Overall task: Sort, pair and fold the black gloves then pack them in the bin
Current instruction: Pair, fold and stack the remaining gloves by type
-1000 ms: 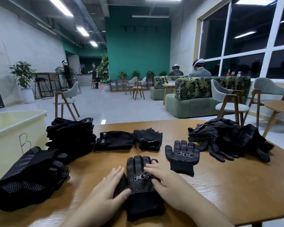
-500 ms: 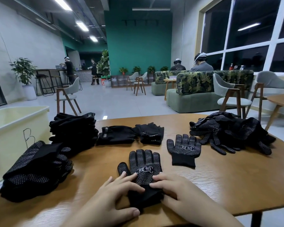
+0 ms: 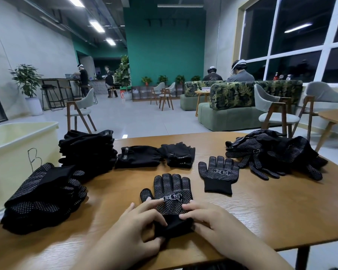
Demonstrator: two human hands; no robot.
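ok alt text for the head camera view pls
Both hands, left hand and right hand, pinch the cuff of a dotted black glove lying palm-up on a wooden table. A matching glove lies beside it, with stacks of folded gloves left and a loose heap right.

Your left hand (image 3: 133, 228) and right hand (image 3: 209, 221) pinch the cuff of the dotted glove (image 3: 169, 199), near its twin (image 3: 219, 175).
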